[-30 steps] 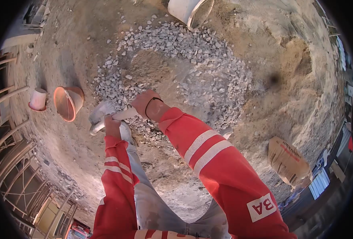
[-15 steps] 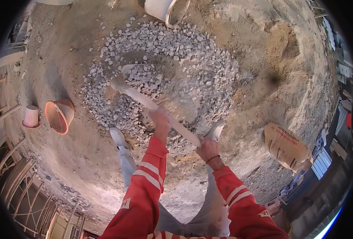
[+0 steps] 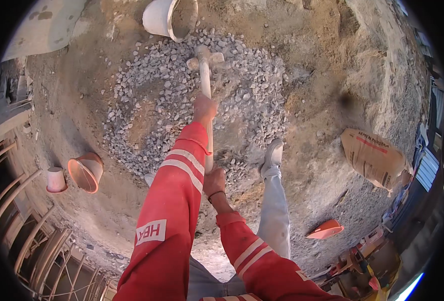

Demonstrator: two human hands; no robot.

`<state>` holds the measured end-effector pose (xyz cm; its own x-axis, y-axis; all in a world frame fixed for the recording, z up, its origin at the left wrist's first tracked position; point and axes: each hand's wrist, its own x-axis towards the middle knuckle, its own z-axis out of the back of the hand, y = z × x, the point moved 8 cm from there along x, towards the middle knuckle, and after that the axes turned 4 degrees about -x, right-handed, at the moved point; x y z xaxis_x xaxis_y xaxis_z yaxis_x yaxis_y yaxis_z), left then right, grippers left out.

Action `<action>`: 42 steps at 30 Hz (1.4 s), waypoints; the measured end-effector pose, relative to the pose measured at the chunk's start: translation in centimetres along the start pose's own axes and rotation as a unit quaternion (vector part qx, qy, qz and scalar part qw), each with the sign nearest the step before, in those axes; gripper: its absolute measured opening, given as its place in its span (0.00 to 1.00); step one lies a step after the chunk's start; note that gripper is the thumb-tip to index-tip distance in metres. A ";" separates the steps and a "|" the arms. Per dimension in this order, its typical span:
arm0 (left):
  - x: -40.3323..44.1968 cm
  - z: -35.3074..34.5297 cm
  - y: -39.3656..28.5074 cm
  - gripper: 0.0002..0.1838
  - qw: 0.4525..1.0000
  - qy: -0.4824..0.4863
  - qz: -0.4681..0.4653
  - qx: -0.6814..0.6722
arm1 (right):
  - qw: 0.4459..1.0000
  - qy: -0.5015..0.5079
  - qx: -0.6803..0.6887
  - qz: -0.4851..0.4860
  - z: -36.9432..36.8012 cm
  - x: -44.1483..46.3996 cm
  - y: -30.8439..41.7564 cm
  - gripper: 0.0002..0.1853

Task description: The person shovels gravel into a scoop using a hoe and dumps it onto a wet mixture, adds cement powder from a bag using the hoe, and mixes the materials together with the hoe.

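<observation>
A long-handled hoe [image 3: 205, 80] points away from me over the gravel. Its head lies at the far part of the ring of grey gravel [image 3: 154, 83], and the blade's lower edge is hidden. Partway along the wooden handle, my left hand [image 3: 205, 108] is wrapped around it. Nearer my body, my right hand [image 3: 214, 181] grips the handle's end. Pale powdery material shows among the stones around the hoe.
A white bucket [image 3: 157, 17] lies on its side beyond the gravel. To the left are an orange bucket [image 3: 94, 165] and a smaller pale bucket [image 3: 56, 178]. A brown cement bag [image 3: 375, 158] lies right, with an orange object [image 3: 325, 230] nearer. My shoe [image 3: 273, 153] stands at the gravel's edge.
The hoe has swung from the left side of the gravel to the far middle, its handle now pointing nearly straight ahead. Both hands moved with it; the view has shifted too.
</observation>
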<state>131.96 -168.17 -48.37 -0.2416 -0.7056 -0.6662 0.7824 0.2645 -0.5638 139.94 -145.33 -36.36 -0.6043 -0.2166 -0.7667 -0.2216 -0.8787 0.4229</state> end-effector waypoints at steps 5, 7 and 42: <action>-5.5 -0.6 8.6 0.12 0.992 0.014 0.121 -0.015 | 0.996 0.053 -0.044 -0.062 0.2 -7.0 -2.5 0.18; -7.8 -0.6 11.9 0.16 0.980 0.097 0.155 -0.073 | 0.992 0.066 -0.079 -0.070 -0.3 -10.0 -4.9 0.18; -34.4 -4.5 16.8 0.16 0.944 -0.012 0.063 -0.323 | 0.964 0.023 -0.245 0.099 10.3 -12.7 -13.9 0.17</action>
<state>150.82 -136.47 -37.12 -0.1514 -0.6544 -0.7409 0.2881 0.6877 -0.6663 142.79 -125.95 -27.50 -0.5604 -0.4099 -0.7197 0.2896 -0.9111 0.2934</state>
